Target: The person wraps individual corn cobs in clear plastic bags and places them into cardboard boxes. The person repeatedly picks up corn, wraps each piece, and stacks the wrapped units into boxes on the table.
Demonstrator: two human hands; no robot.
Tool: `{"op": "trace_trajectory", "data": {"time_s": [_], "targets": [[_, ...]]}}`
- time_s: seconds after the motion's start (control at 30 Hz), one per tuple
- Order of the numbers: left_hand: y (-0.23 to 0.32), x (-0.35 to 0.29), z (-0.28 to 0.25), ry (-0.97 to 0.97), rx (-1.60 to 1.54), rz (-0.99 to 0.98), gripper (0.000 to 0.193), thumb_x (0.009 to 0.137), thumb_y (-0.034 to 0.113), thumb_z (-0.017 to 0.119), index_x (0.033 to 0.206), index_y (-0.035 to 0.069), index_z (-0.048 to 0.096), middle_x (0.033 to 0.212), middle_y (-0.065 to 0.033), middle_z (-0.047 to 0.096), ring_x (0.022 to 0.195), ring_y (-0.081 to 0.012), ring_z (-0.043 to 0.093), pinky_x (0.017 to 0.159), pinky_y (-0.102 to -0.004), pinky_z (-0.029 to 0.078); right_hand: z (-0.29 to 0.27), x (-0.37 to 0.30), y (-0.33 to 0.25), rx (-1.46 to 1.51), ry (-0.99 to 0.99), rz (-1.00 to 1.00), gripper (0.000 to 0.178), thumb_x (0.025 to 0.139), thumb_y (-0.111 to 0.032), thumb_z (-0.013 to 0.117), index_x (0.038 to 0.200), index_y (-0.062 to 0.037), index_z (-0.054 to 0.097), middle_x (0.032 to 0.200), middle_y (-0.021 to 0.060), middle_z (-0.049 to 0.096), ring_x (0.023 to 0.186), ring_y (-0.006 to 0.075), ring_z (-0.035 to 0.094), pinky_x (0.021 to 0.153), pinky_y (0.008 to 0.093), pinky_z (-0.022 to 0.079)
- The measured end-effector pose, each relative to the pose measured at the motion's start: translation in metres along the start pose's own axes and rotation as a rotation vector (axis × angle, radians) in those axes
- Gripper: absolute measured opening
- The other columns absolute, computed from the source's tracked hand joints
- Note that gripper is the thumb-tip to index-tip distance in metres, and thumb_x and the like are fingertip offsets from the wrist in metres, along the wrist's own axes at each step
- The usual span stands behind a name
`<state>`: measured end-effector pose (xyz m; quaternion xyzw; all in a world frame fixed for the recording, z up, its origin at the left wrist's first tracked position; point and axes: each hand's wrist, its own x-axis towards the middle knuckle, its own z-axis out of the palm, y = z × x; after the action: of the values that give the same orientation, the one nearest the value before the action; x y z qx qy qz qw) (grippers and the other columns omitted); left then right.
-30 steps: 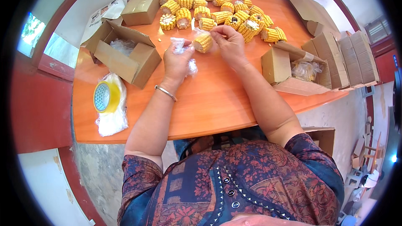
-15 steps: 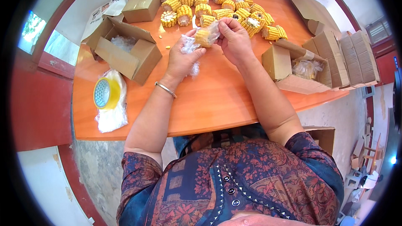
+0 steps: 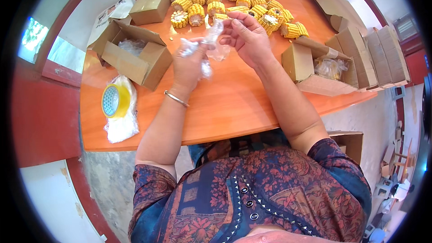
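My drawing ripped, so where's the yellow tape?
In the head view, the yellow tape is on the left part of the table. It sits on white plastic, just below the open cardboard box on that side.

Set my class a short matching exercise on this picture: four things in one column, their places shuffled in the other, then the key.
Things
1. Roll of yellow tape
2. Loose corn pieces
3. Bracelet
4. Crinkled clear plastic

Places
A. Around the left wrist
B. Between the left hand and the right hand
C. Spread over the far part of the table
D. On white plastic, at the table's left

Right pairs: 1-D, 2-C, 3-A, 4-B.
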<state>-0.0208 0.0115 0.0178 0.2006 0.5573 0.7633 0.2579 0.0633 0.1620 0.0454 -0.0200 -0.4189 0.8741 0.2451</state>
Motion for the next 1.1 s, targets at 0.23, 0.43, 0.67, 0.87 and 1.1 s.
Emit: {"op": "trace_trajectory", "data": {"time_s": [0.23,0.43,0.67,0.87,1.1], "targets": [[0.001,0.012,-0.017,-0.06,-0.537,-0.131,0.007,0.091,0.009,0.059,0.097,0.005,0.058,0.076,-0.0032,0.059,0.054,-0.0115,0.053,0.045,-0.0237,0.043,-0.002,-0.002,0.002,-0.53,0.012,0.076,0.027,0.089,-0.01,0.061,0.114,-0.0051,0.056,0.101,0.0073,0.063,0.079,0.0142,0.061,0.07,0.0275,0.052],[0.001,0.013,-0.017,-0.061,-0.484,-0.187,0.007,0.091,0.012,0.058,0.095,0.006,0.056,0.074,-0.0035,0.059,0.05,-0.0112,0.052,0.042,-0.023,0.041,-0.003,-0.004,0.01,-0.655,-0.121,0.096,0.03,0.085,-0.001,0.061,0.114,-0.0017,0.055,0.092,0.0067,0.065,0.076,0.0112,0.061,0.065,0.0242,0.051],[0.0,0.013,-0.018,0.02,-0.417,-0.338,0.011,0.09,0.01,0.059,0.099,0.005,0.057,0.073,-0.0041,0.06,0.049,-0.0123,0.055,0.042,-0.0221,0.044,-0.01,0.003,0.014,-0.444,0.186,-0.089,0.012,0.087,0.002,0.057,0.098,-0.0021,0.054,0.078,0.0072,0.063,0.065,0.0123,0.061,0.06,0.0254,0.051],[0.005,0.011,-0.018,-0.055,-0.247,-0.312,0.023,0.087,0.009,0.062,0.107,0.0,0.055,0.085,-0.0074,0.062,0.056,-0.0119,0.056,0.043,-0.0253,0.044,-0.013,0.004,0.012,-0.431,0.247,-0.157,0.01,0.088,0.004,0.054,0.095,-0.003,0.054,0.073,0.0038,0.059,0.057,0.0089,0.055,0.051,0.0229,0.046],[0.02,0.006,-0.013,-0.008,-0.194,-0.145,0.028,0.087,0.018,0.066,0.105,-0.001,0.057,0.086,-0.0067,0.061,0.059,-0.0082,0.054,0.044,-0.0266,0.043,-0.02,0.003,0.02,-0.695,0.199,-0.27,0.016,0.086,0.007,0.05,0.095,-0.0056,0.055,0.068,-0.0021,0.052,0.053,0.0012,0.045,0.046,0.0187,0.035]]}}
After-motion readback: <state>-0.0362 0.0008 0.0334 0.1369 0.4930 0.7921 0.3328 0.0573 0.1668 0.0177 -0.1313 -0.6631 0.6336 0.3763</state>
